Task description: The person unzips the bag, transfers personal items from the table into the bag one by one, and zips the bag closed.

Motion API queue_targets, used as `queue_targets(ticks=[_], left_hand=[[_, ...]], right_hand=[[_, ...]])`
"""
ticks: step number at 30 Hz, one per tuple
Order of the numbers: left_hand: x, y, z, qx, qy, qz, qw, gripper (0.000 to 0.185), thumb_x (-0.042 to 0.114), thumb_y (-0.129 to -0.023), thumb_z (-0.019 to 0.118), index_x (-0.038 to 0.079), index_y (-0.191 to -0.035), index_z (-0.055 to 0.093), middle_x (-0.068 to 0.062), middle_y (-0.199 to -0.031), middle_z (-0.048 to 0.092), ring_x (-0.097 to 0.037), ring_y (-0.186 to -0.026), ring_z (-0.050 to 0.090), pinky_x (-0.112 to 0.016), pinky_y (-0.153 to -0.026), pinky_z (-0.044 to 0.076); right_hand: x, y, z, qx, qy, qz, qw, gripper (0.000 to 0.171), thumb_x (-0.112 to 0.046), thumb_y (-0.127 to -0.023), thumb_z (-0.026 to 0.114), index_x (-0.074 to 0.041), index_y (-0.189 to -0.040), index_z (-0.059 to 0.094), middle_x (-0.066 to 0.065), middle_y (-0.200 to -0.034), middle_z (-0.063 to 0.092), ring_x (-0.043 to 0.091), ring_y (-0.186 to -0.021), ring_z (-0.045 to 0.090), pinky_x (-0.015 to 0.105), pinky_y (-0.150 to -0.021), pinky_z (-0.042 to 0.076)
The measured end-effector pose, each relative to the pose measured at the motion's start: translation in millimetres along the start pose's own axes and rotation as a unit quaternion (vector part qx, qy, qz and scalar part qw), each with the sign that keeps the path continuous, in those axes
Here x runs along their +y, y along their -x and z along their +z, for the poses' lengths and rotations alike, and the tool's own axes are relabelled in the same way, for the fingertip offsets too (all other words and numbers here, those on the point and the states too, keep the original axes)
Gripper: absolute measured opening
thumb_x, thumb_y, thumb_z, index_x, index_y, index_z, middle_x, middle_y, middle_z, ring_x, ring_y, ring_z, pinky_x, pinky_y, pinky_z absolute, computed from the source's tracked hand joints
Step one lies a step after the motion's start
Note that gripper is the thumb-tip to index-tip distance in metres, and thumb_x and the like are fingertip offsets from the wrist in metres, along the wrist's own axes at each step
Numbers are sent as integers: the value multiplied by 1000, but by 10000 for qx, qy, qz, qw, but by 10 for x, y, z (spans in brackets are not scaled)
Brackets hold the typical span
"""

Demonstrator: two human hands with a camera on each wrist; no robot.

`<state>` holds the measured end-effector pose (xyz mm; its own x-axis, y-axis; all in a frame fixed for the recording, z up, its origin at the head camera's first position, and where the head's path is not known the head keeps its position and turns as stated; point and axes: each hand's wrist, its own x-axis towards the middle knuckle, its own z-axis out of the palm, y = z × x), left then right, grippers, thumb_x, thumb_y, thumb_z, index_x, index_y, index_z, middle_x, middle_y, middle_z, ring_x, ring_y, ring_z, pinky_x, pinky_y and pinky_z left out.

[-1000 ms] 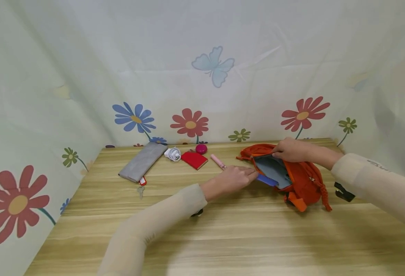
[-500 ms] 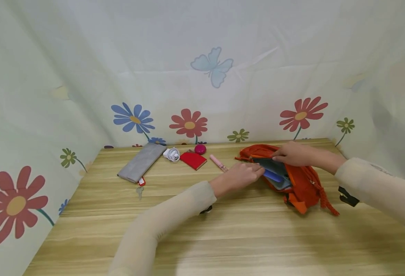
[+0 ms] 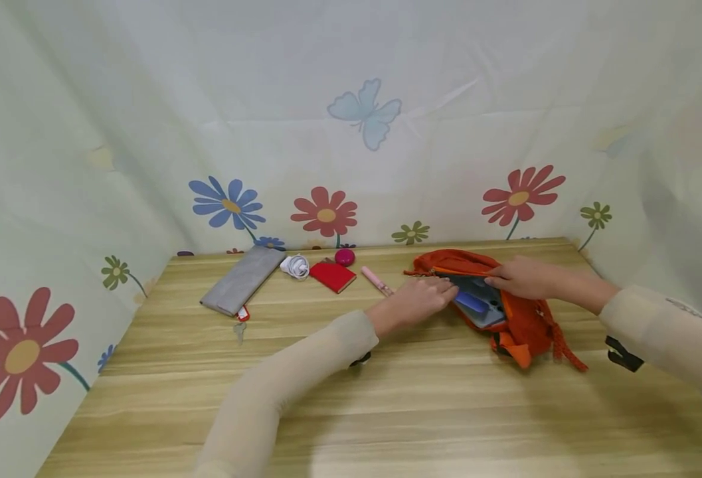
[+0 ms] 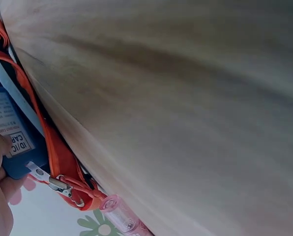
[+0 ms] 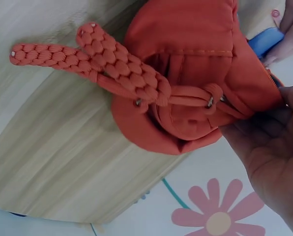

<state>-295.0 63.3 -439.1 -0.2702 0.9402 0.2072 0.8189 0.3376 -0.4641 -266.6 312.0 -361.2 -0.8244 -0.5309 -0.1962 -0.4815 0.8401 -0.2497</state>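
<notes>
Two hands work at one orange fabric drawstring bag (image 3: 521,318) lying at about 3 o'clock on the pale wood-grain worktop (image 3: 386,398). Left hand (image 3: 418,300): grip pinched on a blue flat card holder with a white printed label (image 3: 470,303), which sits partway inside the bag's grey-lined mouth; the left wrist view shows the thumb on its label face (image 4: 11,142). Right hand (image 3: 521,277): fingers curled over the bag's upper rim, holding the mouth apart.

Along the far edge, 10 to 12 o'clock: grey fabric pouch (image 3: 243,280), coiled white cable (image 3: 296,266), red flat wallet (image 3: 333,276), small magenta round case (image 3: 345,257), pink slim tube (image 3: 377,281). A key with a red tag (image 3: 242,320) lies just beside the pouch's near end.

Risks, judged:
- Card holder's corner could catch on the lining or the zip edge, since the opening looks narrow.
- Should the right hand slacken, the soft rim would likely fold shut over the holder.
- Braided cords (image 5: 95,61) trail loose at 4 o'clock; a sleeve could snag them and drag the bag.
</notes>
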Motion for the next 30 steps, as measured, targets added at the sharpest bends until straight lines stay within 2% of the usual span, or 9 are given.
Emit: queue_targets(ticks=[2,6,8,18,22,24,27,30], left_hand=[[-5,-30,18,4,-43,20,10000,31,9,-108,49,12,-134,65,-2,-134,67,-15,-123,63,-28,-101,51],[-23,-81,61,110,-52,23,9999,30,9,-107,50,13,-132,66,0,-132,68,-14,-121,63,-27,-101,51],[-35,-97,77,169,-35,13,9998,29,9,-107,50,13,-132,66,0,-131,68,-14,-119,64,-27,-100,52],[-52,-90,71,103,99,45,9999,34,11,-107,50,14,-139,64,0,-135,66,-13,-123,63,-26,-90,57],[-38,-187,73,-157,182,40,9997,34,11,-108,50,16,-138,64,3,-132,68,-11,-118,65,-27,-85,59],[-26,-240,97,-361,44,80,9993,34,11,-108,50,16,-139,62,3,-131,68,-11,-118,64,-27,-85,58],[-7,-296,119,-663,-333,198,9970,36,11,-108,48,15,-143,59,2,-136,65,-12,-123,61,-27,-95,55],[16,-310,137,-915,-583,295,9937,41,12,-109,45,14,-151,51,-1,-148,56,-14,-135,52,-27,-109,44]], right_hand=[[-18,-12,-13,47,4,-3,10000,44,-23,-107,50,13,-131,61,-3,-67,54,11,-55,42,31,-65,44],[-49,-25,-32,183,-92,128,9997,41,-20,-107,51,12,-129,63,-2,-64,50,12,-52,42,29,-58,40],[-64,-27,-39,257,-107,185,9994,40,-20,-106,52,11,-127,64,-1,-62,47,12,-51,42,28,-55,37],[-101,-32,-63,496,-125,316,9982,38,-22,-106,53,9,-121,68,-2,-63,43,13,-54,41,29,-55,35],[-124,-41,-84,503,-122,403,9978,40,-24,-107,52,10,-121,68,-1,-63,43,14,-55,42,30,-56,35],[-142,-49,-94,524,-132,440,9976,39,-24,-107,51,9,-119,69,-1,-63,43,14,-55,42,30,-56,35],[-150,-60,-106,583,-130,449,9972,36,-23,-107,51,6,-108,72,-1,-61,42,14,-53,41,30,-55,34],[-131,-61,-95,603,-137,475,9970,34,-22,-107,51,4,-102,72,-2,-60,41,14,-53,41,30,-55,34]])
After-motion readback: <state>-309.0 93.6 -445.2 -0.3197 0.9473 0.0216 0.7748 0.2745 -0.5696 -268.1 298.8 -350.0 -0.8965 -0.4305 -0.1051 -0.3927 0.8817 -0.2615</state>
